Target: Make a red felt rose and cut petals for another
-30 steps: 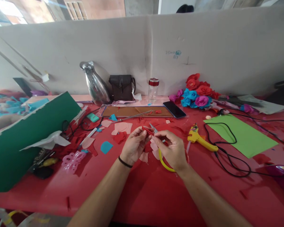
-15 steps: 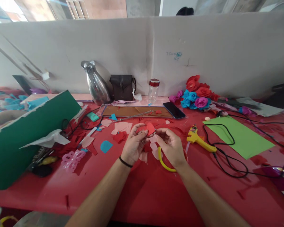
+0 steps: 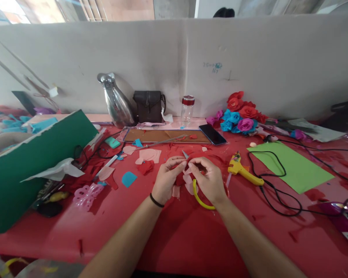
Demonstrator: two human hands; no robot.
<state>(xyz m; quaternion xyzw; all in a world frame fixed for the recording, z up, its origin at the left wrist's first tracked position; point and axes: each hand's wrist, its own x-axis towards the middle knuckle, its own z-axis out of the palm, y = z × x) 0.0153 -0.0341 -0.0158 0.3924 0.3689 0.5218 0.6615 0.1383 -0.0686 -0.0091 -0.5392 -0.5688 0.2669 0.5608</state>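
My left hand (image 3: pixel 168 175), a dark band at its wrist, and my right hand (image 3: pixel 208 177) meet above the red table. Both are closed in a pinch on a red paper petal (image 3: pixel 187 166), which is mostly hidden by the fingers. A grey pointed metal tip (image 3: pixel 185 154) shows just beyond the fingertips. Under my right hand lies a curved yellow handle (image 3: pixel 202 201); whether it joins the tip I cannot tell. Pale pink paper petals (image 3: pixel 189 187) lie below and between the hands.
Right of my hands lies a yellow glue gun (image 3: pixel 240 170) with a looping black cord, beside a green sheet (image 3: pixel 298 166). Paper roses (image 3: pixel 243 114), a phone (image 3: pixel 212 134), a jar (image 3: pixel 187 110) and a steel jug (image 3: pixel 116 102) stand behind. A green box (image 3: pixel 43 166) is left.
My hands have come closer together, fingertips nearly touching. The red petal, broadly visible before, is now largely covered by the fingers, and the metal tip has come into sight.
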